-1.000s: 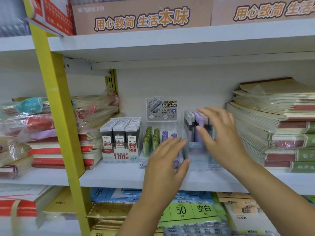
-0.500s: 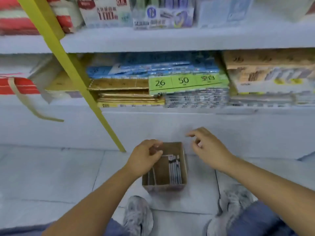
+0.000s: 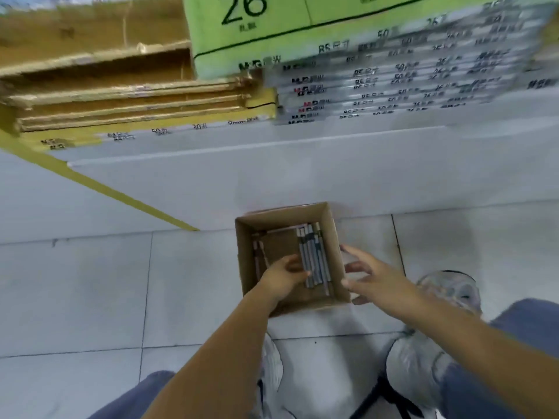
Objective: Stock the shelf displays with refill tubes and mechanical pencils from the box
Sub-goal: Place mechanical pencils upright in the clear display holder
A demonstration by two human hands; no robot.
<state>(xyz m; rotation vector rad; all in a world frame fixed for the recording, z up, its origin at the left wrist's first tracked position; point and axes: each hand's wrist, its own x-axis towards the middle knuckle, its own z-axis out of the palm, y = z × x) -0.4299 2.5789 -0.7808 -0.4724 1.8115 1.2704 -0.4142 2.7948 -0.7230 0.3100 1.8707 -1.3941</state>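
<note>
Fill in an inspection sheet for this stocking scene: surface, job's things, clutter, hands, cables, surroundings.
Surface: pale tiled floor.
Job's things: open box on the floor; pencils along its right side, a few thin sticks on its left.
Clutter: nothing seen.
Hands: left hand reaches into the box at the pencils, grip unclear; right hand open, fingers spread beside the box's right wall.
Cables: nothing seen.
Surroundings: shelf behind, stacked packs, yellow post, shoes.

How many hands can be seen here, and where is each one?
2. The left hand is inside the cardboard box, at the grey pencils. The right hand is open, just outside the box's right wall. No further hand seems hidden.
</note>
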